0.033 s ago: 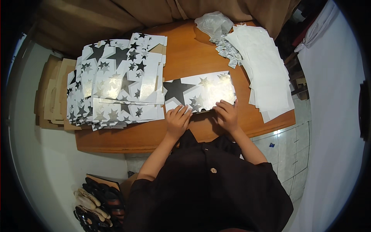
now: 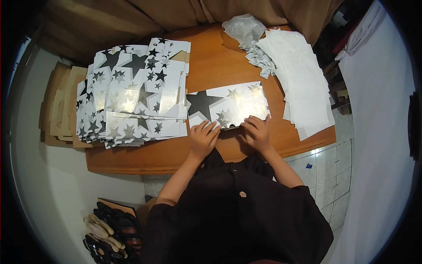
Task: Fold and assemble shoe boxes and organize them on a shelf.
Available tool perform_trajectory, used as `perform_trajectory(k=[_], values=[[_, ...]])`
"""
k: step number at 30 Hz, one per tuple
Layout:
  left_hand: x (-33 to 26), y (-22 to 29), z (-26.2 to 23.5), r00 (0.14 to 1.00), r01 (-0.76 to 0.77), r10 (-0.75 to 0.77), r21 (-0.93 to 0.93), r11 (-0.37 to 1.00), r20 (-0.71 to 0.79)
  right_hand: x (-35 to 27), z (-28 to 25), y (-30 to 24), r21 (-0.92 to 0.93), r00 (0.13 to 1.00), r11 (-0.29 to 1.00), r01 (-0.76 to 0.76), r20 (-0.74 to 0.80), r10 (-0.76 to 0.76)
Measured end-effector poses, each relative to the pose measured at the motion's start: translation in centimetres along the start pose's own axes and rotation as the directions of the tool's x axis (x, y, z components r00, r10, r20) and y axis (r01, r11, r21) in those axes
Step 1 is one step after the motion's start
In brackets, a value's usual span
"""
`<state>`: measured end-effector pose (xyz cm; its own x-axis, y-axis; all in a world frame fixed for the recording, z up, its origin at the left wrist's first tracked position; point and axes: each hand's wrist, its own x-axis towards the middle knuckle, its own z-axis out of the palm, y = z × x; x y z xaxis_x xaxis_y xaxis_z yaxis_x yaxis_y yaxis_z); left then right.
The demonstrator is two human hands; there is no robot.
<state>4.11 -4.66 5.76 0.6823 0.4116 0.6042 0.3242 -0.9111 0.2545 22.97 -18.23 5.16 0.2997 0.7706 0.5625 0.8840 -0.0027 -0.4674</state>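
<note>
Nearest, below my dark shirt [image 2: 237,215], little has changed since the earlier frame: both my grips have shifted very slightly to the right with the box between them, and the fingers of the right one sit a little more drawn in, so that the box's near right corner shows more plainly.

My left grip [image 2: 203,140] has its fingers bent onto the box's near edge, toward the left corner; my right grip [image 2: 257,134] has its fingers curled onto the same edge, toward the right corner. Both touch it, but what lies under the fingers is hidden, so I cannot tell whether either one pinches the cardboard or only presses.

The star-printed box [image 2: 237,101] lies flat on the brown wooden surface [image 2: 211,57], straight ahead of me. It is white and glossy, with a large black star at its left, smaller grey and pale gold-looking stars across the rest, and a bright glare over its right half. Its near edge shows a dark line with a small dark notch between my grips.

Just beyond its left end stands the pile of star-printed cardboard [image 2: 145,83], unmoved. To the right, the white sheets [image 2: 303,83] lie fanned in a long stack. Farther off are small silvery packets [image 2: 261,59], then a crumpled clear plastic bag [image 2: 244,27], both as before.
</note>
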Motion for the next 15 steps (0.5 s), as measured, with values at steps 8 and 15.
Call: perform_trajectory(k=[8, 15], values=[[2.0, 2.4, 0.0, 0.981, 0.189, -0.189, -0.008, 0.982, 0.033, 0.2, 1.9, -1.7, 0.076, 0.996, 0.996, -0.044, -0.073, 0.049], [1.9, 2.3, 0.4, 0.981, 0.193, -0.193, -0.006, 0.981, 0.03, 0.6, 2.5, -1.5, 0.003, 0.992, 0.999, -0.037, -0.116, 0.037]])
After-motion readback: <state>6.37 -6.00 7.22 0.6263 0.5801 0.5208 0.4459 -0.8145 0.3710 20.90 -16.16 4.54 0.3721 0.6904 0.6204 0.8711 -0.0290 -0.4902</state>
